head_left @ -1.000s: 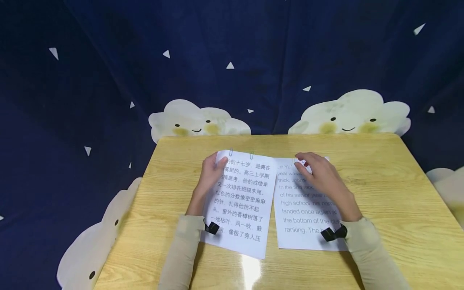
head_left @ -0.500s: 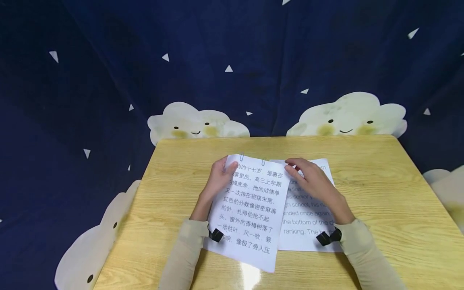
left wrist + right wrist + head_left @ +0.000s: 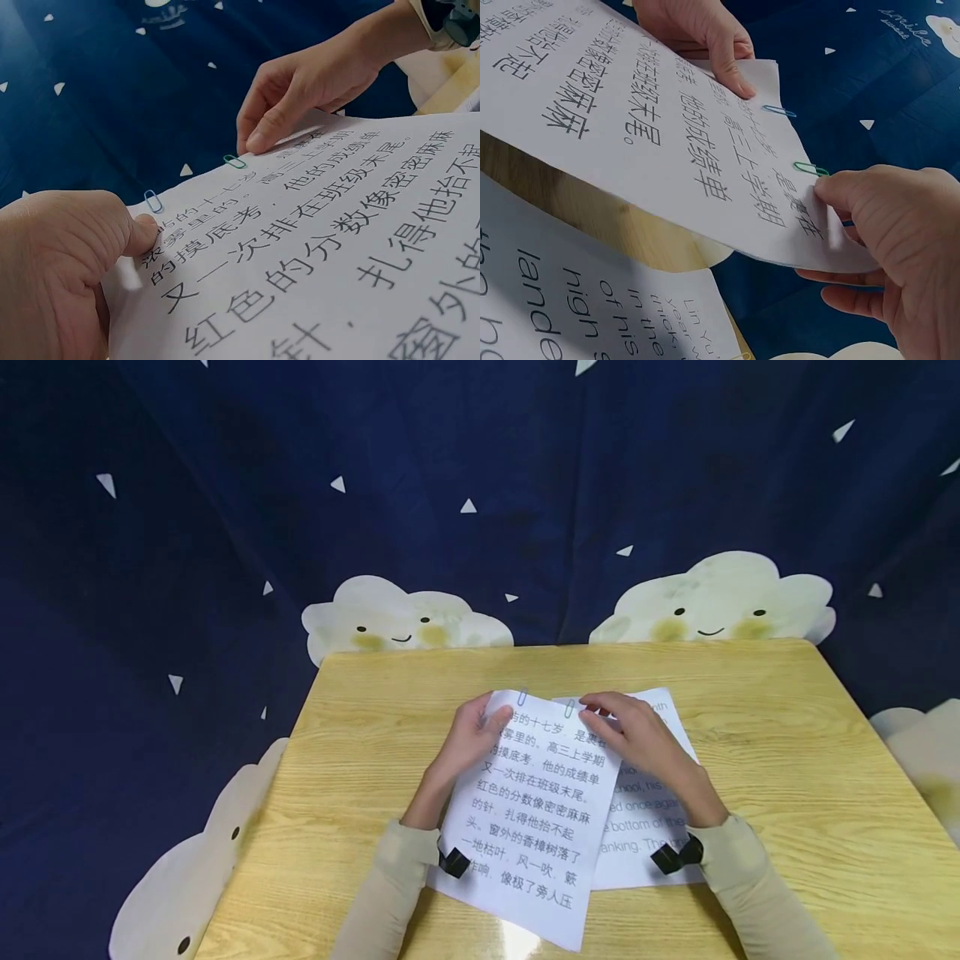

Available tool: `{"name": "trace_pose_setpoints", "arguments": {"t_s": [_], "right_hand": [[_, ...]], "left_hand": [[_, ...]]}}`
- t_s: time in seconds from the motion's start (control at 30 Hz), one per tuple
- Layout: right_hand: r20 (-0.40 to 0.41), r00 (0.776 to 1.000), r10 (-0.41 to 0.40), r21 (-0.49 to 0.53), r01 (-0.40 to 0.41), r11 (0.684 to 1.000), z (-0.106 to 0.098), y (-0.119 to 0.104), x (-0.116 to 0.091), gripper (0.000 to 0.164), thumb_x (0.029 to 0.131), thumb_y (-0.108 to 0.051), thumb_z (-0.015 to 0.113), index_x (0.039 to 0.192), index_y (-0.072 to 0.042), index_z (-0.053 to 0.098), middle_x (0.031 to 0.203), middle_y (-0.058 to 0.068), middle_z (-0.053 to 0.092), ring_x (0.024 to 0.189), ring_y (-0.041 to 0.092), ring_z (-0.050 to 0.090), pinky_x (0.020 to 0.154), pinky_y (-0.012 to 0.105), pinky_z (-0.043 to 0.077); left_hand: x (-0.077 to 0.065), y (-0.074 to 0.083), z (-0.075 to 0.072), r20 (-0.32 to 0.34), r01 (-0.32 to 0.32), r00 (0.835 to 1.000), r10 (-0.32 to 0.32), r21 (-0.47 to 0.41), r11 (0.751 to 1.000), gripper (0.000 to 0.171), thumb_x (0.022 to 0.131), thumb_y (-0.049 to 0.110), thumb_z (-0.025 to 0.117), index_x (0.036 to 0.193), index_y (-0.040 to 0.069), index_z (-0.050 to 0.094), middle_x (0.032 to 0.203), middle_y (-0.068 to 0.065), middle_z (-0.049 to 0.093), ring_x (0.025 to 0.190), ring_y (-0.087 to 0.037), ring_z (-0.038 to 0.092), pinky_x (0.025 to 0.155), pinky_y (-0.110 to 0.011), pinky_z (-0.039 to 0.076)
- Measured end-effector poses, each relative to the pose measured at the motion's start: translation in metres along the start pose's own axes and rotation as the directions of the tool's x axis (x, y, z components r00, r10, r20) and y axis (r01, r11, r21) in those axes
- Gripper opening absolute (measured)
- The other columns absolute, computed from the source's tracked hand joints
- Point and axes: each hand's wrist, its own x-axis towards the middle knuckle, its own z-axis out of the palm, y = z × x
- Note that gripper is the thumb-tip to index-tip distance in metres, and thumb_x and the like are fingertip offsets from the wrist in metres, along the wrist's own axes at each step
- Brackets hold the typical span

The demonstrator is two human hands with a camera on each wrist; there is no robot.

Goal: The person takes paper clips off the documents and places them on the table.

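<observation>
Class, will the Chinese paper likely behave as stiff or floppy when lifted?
The Chinese paper is probably floppy: its edge bows in the right wrist view. Its top likely stays together, given the blue clip and green clip.

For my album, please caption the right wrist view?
Left hand and right hand hold a Chinese printout, blue paperclip and green paperclip attached, above an English page.

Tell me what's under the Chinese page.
Partly, the English page, on the table; right-hand fingers also show beneath. The rest under the Chinese page is covered.
</observation>
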Motion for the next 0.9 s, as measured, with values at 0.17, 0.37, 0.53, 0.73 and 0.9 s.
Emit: {"name": "trace_pose_setpoints", "arguments": {"t_s": [0.17,0.37,0.53,0.73,0.9], "right_hand": [[-0.009,1.0,-0.01,0.019,0.01,1.0,0.002,-0.003,-0.001,0.032,0.106,-0.023,0.065,0.132,-0.005,0.068,0.122,0.011,0.073,0.107,0.028,0.072,0.086,0.048,0.061],[-0.024,1.0,-0.009,0.033,0.01,0.999,0.004,-0.003,-0.001,0.027,0.105,-0.021,0.066,0.127,-0.007,0.07,0.12,0.008,0.073,0.104,0.024,0.072,0.086,0.046,0.061],[-0.026,1.0,0.003,0.042,-0.002,0.999,0.004,-0.004,0.0,0.025,0.105,-0.021,0.066,0.124,-0.007,0.071,0.117,0.007,0.074,0.102,0.022,0.072,0.087,0.045,0.061],[-0.038,0.999,-0.004,0.046,0.006,0.999,0.004,-0.004,0.001,0.013,0.104,-0.018,0.068,0.112,-0.01,0.073,0.103,0.001,0.073,0.089,0.013,0.068,0.081,0.038,0.06],[-0.054,0.998,-0.017,0.034,0.019,0.999,0.002,-0.004,0.002,0.007,0.103,-0.016,0.068,0.105,-0.012,0.074,0.097,-0.001,0.072,0.085,0.011,0.066,0.079,0.036,0.058]], "left_hand": [[-0.002,0.002,0.004,0.02,0.012,1.0,-0.012,-0.013,1.0,0.028,0.11,0.024,0.055,0.127,0.005,0.067,0.084,-0.013,0.071,0.062,-0.025,0.068,0.054,-0.038,0.057],[-0.002,0.002,0.01,0.027,0.02,0.999,-0.02,-0.004,1.0,0.027,0.111,0.024,0.054,0.126,0.006,0.067,0.084,-0.011,0.072,0.062,-0.025,0.069,0.054,-0.038,0.057],[-0.002,0.003,0.011,0.031,0.006,1.0,-0.006,-0.011,1.0,0.026,0.111,0.023,0.054,0.125,0.006,0.067,0.084,-0.01,0.072,0.062,-0.024,0.07,0.054,-0.038,0.058],[-0.001,0.002,0.011,0.034,-0.001,0.999,0.001,-0.011,1.0,0.026,0.11,0.024,0.054,0.125,0.007,0.067,0.083,-0.01,0.071,0.061,-0.023,0.069,0.054,-0.037,0.058],[0.0,0.002,0.012,0.03,-0.009,0.999,0.01,-0.025,1.0,0.027,0.11,0.026,0.055,0.125,0.007,0.067,0.084,-0.012,0.071,0.062,-0.025,0.069,0.054,-0.036,0.057]]}}
